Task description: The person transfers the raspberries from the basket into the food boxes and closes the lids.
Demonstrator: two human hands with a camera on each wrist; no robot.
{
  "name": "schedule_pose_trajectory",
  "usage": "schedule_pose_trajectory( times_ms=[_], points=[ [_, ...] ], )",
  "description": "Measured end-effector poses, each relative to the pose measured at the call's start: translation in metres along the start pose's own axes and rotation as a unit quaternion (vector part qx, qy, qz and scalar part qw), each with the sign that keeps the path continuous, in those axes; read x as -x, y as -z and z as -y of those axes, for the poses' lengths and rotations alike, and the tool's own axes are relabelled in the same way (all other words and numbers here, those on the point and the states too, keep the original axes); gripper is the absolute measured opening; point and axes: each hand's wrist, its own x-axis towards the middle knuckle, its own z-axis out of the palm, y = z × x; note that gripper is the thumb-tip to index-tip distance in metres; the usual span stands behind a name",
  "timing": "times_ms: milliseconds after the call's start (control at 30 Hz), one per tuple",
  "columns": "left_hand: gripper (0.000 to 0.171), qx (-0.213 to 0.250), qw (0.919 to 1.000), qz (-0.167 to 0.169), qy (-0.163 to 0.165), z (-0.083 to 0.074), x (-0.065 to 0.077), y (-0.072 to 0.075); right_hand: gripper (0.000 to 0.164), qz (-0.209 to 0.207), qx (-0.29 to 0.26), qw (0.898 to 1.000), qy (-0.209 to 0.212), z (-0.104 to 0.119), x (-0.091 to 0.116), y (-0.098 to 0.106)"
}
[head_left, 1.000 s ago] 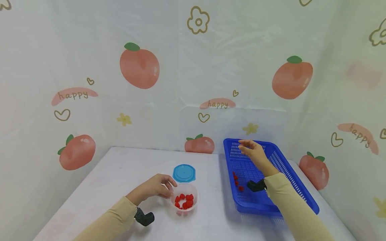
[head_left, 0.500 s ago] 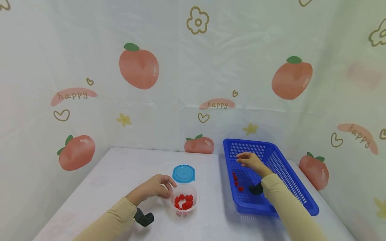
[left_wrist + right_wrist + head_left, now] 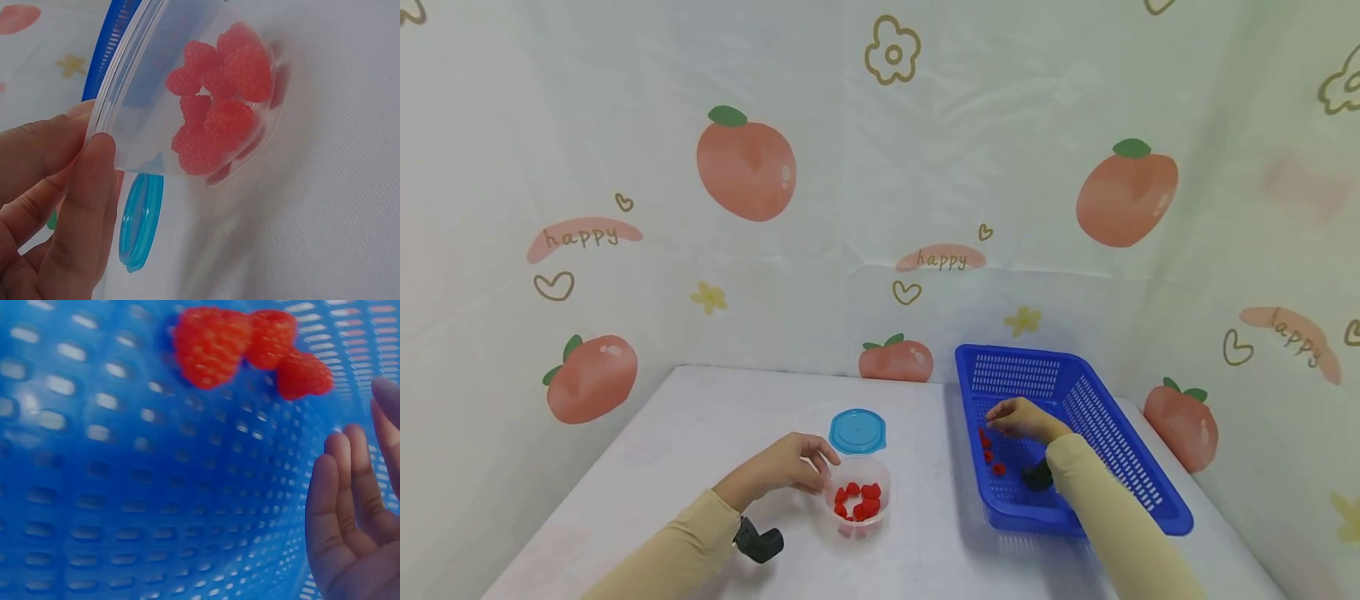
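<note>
My left hand (image 3: 781,468) pinches the rim of a round clear plastic container (image 3: 886,477). Thumb and finger grip that rim in the left wrist view, and raspberries (image 3: 247,72) lie on the container's bottom. Inside a blue plastic basket (image 3: 1030,508) at the right, my right hand (image 3: 1021,419) reaches down with its fingers apart from the thumb. Several raspberries (image 3: 987,456) lie along the basket's left side, close to that hand. From the right wrist, a cluster of raspberries (image 3: 211,347) appears beyond the fingertips, not touched; nothing is seen between fingers and thumb (image 3: 387,406).
A light-blue lid (image 3: 858,432) lies on the white table (image 3: 737,400) just behind the container. The basket's raised, slotted walls surround the right hand. A printed white curtain (image 3: 820,167) hangs behind and at both sides of the table.
My right hand has come down into the basket, lower and nearer to the raspberries at its left side. The left hand and the container stay where they were.
</note>
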Motion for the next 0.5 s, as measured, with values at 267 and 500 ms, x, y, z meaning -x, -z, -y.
schedule_pose_trajectory(
  times_ms=[267,500],
  points=[
    [0.026,0.001,1.0000,0.002,-0.002,0.000,0.001,0.000,0.016,0.013,0.045,0.998,-0.041,0.001,0.003,-0.007],
    [0.026,0.002,1.0000,0.003,-0.005,0.000,0.001,0.000,0.017,0.020,0.067,0.995,-0.066,0.001,0.005,-0.011]
  ],
)
